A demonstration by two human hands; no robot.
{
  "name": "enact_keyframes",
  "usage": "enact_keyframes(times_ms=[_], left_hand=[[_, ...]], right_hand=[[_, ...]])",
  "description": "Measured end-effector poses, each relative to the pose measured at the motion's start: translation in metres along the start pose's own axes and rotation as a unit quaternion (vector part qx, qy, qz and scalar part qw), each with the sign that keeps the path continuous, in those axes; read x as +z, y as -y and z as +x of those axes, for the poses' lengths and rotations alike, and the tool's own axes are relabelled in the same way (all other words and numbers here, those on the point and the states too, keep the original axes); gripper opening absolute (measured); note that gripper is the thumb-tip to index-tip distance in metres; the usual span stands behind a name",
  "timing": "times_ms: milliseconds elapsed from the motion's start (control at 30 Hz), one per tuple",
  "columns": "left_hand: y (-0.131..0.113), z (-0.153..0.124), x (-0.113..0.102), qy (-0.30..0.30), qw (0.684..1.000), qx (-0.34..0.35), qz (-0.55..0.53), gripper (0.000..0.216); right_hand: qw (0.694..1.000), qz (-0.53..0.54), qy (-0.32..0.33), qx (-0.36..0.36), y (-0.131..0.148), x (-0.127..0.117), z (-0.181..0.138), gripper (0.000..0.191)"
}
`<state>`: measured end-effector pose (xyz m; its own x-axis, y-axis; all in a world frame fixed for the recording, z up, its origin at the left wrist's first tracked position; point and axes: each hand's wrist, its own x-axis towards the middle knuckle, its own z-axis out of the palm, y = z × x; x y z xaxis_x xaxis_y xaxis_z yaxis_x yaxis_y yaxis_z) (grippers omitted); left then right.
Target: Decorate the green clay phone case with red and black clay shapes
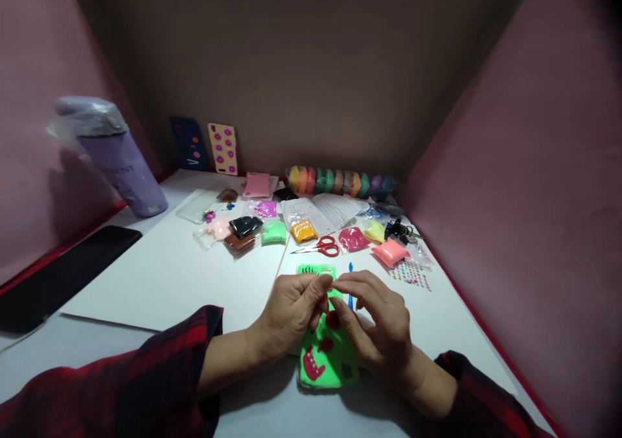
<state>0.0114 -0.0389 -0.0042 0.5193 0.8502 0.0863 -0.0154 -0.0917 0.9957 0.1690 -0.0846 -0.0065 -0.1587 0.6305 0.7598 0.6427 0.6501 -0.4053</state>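
A phone case covered in bright green clay (335,367) lies on the white board below my hands, with red clay shapes and a row of dark marks at its far end. Over its middle, my left hand (296,308) is closed, thumb pressed to the curled fingers around a tiny reddish bit that I cannot make out. My right hand (379,315) comes in from the other side, its index fingertip close to my left thumb tip and its thumb apart below. A blue modelling tool (350,289) lies just beyond, partly hidden by my right hand.
Red-handled scissors (328,246) lie past the case. Several clay packets, such as a coral one (390,253) and an orange one (304,231), surround paper sheets (321,212). A purple bottle (121,166) and a black phone (68,276) are on the left. Two decorated cases lean against the wall.
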Motion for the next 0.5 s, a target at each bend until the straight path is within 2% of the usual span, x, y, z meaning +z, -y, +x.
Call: enact_keyframes(times_ms=[300,400,500], left_hand=[[0.001,0.001,-0.001,0.012,1.000,0.014,0.003,0.053],[0.000,0.004,-0.008,-0.045,0.998,0.029,0.015,0.049],[-0.001,0.008,-0.018,-0.113,0.987,0.092,0.073,0.046]], right_hand=[[1.000,0.008,0.000,-0.010,0.004,0.002,0.000,0.024],[1.000,-0.021,-0.009,0.002,0.003,0.002,0.000,0.021],[0.997,-0.071,0.013,0.027,0.001,0.003,0.000,0.012]])
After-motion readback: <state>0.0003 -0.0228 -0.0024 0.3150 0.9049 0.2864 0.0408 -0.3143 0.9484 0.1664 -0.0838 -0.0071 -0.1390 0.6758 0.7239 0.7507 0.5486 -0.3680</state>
